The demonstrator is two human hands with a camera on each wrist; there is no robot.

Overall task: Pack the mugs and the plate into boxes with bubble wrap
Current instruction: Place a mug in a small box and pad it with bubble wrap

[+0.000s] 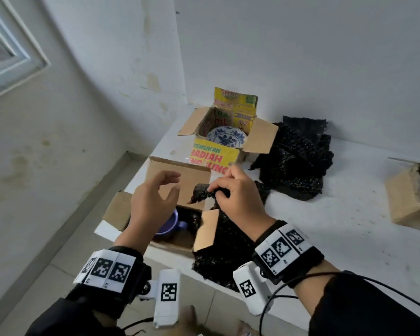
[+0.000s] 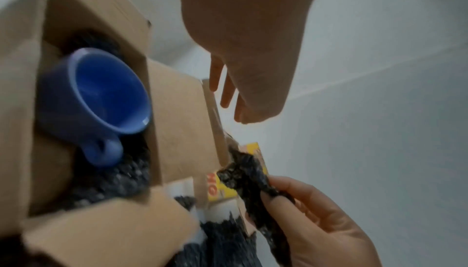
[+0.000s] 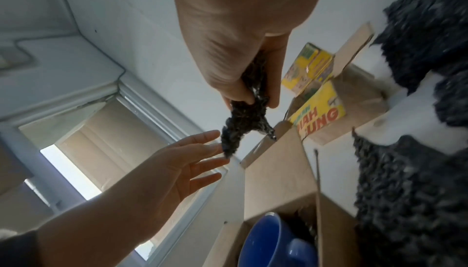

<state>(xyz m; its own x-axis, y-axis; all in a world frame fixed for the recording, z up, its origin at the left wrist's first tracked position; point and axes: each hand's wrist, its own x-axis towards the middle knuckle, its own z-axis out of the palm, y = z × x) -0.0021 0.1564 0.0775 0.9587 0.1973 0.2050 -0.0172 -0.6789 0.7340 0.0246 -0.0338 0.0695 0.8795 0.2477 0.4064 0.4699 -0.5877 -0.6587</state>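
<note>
Standing boxes [image 1: 218, 154] on white counter [image 1: 325, 226], white walls [image 1: 301, 57]

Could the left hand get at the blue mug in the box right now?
Probably yes: the left hand is empty and hovers over the open cardboard box; the blue mug lies uncovered on black bubble wrap.

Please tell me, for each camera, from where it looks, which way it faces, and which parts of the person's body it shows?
Head: on the head, facing down at the table; shows both hands and banded wrists.
Left wrist: along the left hand toward the mug in its box; the right hand shows too.
Right wrist: along the right hand's grip on bubble wrap, facing the window; the left hand appears.
Both wrist views share the mug, box and wrap.
</note>
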